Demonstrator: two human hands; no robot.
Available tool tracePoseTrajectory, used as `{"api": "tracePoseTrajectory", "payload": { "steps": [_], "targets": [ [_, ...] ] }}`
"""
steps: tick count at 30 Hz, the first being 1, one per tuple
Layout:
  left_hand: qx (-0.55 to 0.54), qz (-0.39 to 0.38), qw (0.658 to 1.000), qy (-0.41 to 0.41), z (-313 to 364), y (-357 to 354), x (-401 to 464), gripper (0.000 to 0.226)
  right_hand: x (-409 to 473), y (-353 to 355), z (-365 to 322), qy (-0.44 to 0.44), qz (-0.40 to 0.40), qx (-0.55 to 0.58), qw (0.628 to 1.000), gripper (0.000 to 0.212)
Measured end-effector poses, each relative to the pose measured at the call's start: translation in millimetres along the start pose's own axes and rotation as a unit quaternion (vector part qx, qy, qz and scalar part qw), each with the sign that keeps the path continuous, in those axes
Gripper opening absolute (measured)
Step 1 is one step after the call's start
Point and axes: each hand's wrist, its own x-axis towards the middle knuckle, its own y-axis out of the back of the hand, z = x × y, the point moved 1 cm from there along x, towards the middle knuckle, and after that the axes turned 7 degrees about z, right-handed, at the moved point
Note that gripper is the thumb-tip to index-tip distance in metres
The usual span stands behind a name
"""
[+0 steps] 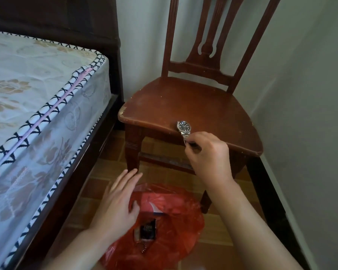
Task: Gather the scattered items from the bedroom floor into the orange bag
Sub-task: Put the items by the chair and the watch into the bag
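Observation:
A silver wristwatch (183, 127) with a dark dial lies at the front edge of a brown wooden chair seat (193, 106). My right hand (209, 152) pinches the end of its metal band, which hangs over the seat edge. Below, on the tiled floor, sits the orange plastic bag (164, 227), crumpled, with a dark packet and a small chain showing through it. My left hand (117, 203) hovers over the bag's left side, fingers spread, holding nothing that I can see.
A bed with a floral mattress (37, 106) on a dark frame fills the left. The chair stands in the corner against grey walls (310, 94). Brown floor tiles (98, 184) show in the narrow strip between bed and chair.

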Motion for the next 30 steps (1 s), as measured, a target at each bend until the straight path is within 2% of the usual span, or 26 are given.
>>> {"api": "tracePoseTrajectory", "payload": {
  "steps": [5,8,20,27,30],
  "targets": [
    [-0.013,-0.005,1.0,0.017,-8,-6,-5,0.068,-36,-6,2,0.001,0.041,0.065,0.997,0.016],
    [-0.006,-0.028,0.999,0.013,-7,-13,-11,0.065,-66,-14,5,0.0,0.025,0.084,0.996,0.016],
    [0.046,-0.137,0.988,0.046,-20,-27,-34,0.056,-209,-71,52,-0.075,-0.188,0.057,0.978,0.024],
    [0.049,-0.192,0.978,0.059,-23,-30,-47,0.056,-255,-118,61,-0.059,-0.3,0.036,0.951,0.01],
    [0.055,-0.197,0.976,0.072,-35,-27,-48,0.056,-256,-137,56,-0.03,-0.335,0.025,0.941,0.013]
  ]
}}
